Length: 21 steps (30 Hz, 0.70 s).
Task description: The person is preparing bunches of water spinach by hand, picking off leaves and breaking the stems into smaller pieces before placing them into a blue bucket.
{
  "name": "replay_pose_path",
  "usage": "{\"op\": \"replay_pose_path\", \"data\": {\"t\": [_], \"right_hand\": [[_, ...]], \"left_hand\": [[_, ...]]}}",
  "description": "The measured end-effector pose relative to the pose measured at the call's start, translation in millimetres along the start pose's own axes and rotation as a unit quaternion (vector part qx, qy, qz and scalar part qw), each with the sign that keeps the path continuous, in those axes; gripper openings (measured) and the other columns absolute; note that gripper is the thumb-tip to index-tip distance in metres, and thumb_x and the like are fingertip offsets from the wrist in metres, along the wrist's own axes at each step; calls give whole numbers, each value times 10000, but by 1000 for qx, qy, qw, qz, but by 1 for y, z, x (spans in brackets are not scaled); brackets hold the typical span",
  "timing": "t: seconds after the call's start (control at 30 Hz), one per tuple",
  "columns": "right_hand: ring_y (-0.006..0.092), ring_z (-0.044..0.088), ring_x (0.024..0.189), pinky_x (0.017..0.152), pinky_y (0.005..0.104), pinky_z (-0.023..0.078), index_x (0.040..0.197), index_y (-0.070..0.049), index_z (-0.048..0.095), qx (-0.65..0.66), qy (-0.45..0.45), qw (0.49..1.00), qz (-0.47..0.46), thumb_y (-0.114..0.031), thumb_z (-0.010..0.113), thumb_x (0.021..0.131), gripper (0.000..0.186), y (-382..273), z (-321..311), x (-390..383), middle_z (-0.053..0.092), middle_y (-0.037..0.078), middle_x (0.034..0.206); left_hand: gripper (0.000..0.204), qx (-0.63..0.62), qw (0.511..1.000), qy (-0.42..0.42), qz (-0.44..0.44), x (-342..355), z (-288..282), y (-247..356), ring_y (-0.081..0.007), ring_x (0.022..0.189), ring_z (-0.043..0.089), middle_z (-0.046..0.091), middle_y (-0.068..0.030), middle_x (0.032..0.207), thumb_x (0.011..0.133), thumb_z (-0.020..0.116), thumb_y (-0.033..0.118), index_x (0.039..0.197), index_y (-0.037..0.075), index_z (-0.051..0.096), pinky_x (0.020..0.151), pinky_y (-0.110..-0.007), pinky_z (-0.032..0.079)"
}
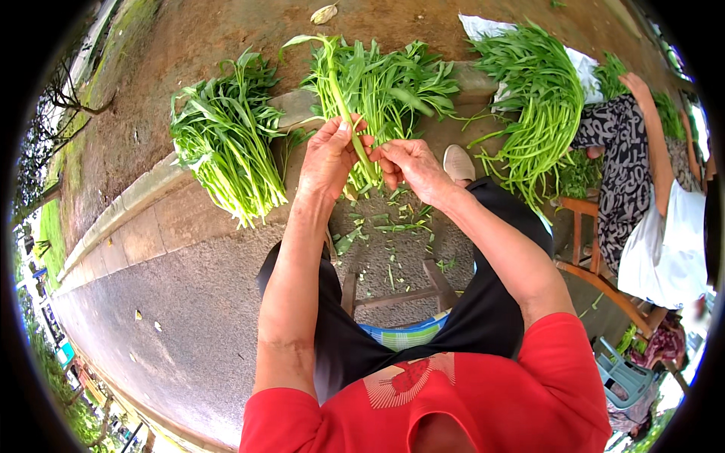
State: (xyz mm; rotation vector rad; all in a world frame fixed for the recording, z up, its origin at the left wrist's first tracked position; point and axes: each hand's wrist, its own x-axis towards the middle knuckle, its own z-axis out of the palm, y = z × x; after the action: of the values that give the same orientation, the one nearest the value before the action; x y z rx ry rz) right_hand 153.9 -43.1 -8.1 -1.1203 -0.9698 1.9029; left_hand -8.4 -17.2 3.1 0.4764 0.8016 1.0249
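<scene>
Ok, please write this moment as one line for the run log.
left hand: grips water spinach stalk | right hand: at its lower end, grip unclear | nearby: left bunch, middle bunch, right bunch | below: green scraps

Extends both forearms (pixel 298 260) fwd, angled inward.
Grips w/ curled L hand (pixel 332 156); pinches w/ R hand (pixel 415 168) just beside.

stalk (pixel 337 83) | pale green, long, slender | leaf (pixel 306 38) at top, curling left | tilted, top leaning left | held in mid-air
</scene>
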Motion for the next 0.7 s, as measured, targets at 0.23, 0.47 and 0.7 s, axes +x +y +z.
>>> {"op": "replay_pose_path", "data": {"t": [0.23,0.47,0.7], "right_hand": [[64,443,482,441,212,363,932,-13,603,-91,24,993,-74,-299,445,909,328,-1,5,1,480,-19,595],[46,432,437,391,200,340,918,31,594,-36,50,995,-84,-220,445,903,292,2,10,3,495,-9,573],[49,386,396,364,222,302,767,18,584,-124,99,983,-89,-147,476,870,223,2,10,5,427,-26,486]], "left_hand": [[233,-25,997,65,23,0,2,-2,-131,593,449,470,-30,743,878,397,131,1028,-20,491,570,-287,396],[344,-101,990,88,-36,-4,4,-7,-99,529,345,370,14,627,906,354,273,1088,1,460,502,-246,306],[277,24,998,57,-12,-1,-1,-22,-124,624,519,534,-27,713,859,516,113,1107,-9,517,602,-271,458]]}}
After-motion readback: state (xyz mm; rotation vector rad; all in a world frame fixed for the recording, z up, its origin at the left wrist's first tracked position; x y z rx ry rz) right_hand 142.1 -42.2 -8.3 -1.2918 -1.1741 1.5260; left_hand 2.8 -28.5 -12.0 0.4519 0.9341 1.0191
